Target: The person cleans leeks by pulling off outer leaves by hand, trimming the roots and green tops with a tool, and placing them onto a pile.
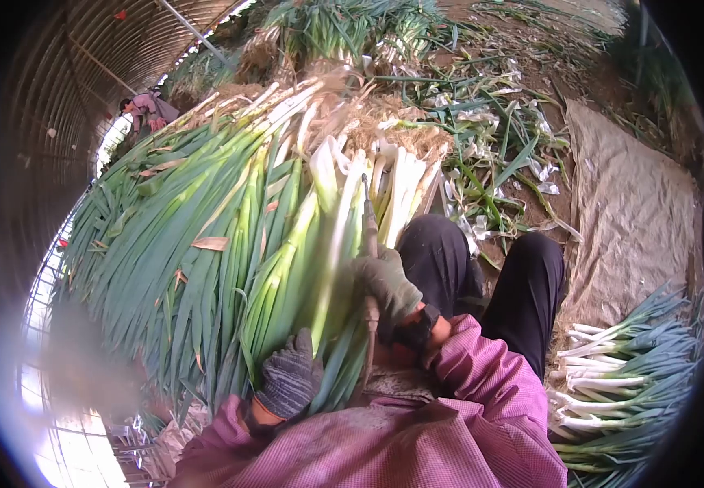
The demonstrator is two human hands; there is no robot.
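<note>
My left hand (291, 378), in a dark grey knit glove, is closed round the green leaves of a long green onion at the near edge of the pile. The white stalk of this green onion (338, 244) points away from me and is smeared by motion. My right hand (388, 282), in a grey-green glove, grips a slim air gun (370, 232) with a narrow nozzle. Its tip lies beside the white stalks, and a brown hose (371, 333) runs down from it. A large pile of green onions (197, 236) spreads to the left, roots at the far end.
Peeled green onions (612, 382) lie in a heap at my right. Beyond them a beige cloth (632, 220) covers the ground. Leaf scraps and white skins (490, 154) litter the soil. More bundles (344, 32) stand behind. Another person (149, 110) bends at the far left.
</note>
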